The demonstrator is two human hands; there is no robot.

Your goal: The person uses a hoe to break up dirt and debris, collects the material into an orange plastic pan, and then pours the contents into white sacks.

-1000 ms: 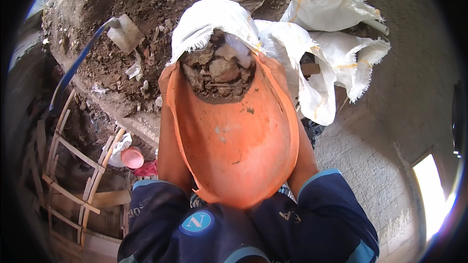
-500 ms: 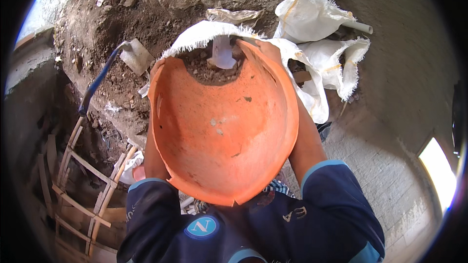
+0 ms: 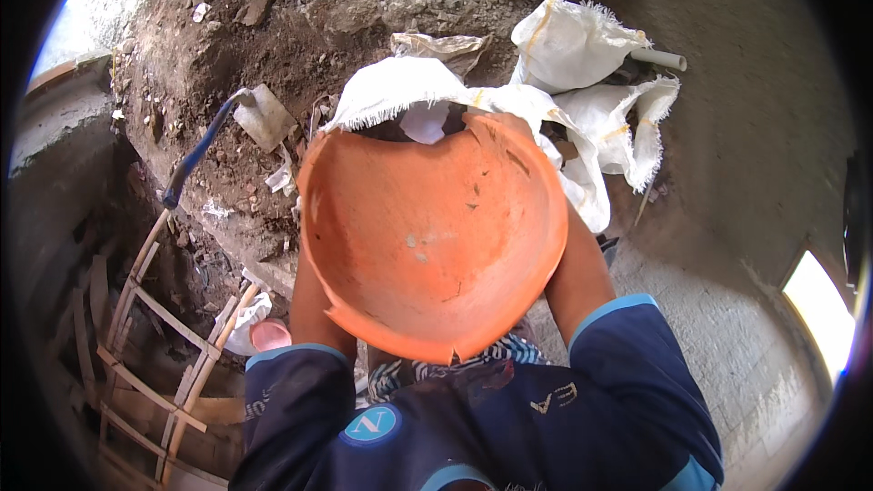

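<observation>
Both my hands grip a worn orange plastic basin [image 3: 436, 245] by its opposite sides, with its hollow inside facing me. Its rim is broken: a wide bite is gone from the far edge, and the near edge is cracked. My left hand [image 3: 316, 139] is mostly hidden behind the left rim. My right hand [image 3: 511, 122] shows in part at the far right rim, its fingers out of sight. The basin's far edge lies against the frayed mouth of a white woven sack [image 3: 396, 91]. A whitish translucent piece [image 3: 425, 123] shows at the gap, under the sack's edge.
A hoe [image 3: 264, 118] with a blue-wrapped handle lies on the loose soil at left. More white sacks [image 3: 577, 41] and a pale pipe [image 3: 659, 59] lie at right. A wooden lattice [image 3: 173, 355] stands lower left, near a pink container [image 3: 269, 335]. A concrete wall [image 3: 755, 82] rises at right.
The basin has shifted slightly right in view, with both hands still on it. The sack's flap now hangs over the gap, and the soil seen there before is mostly hidden.
</observation>
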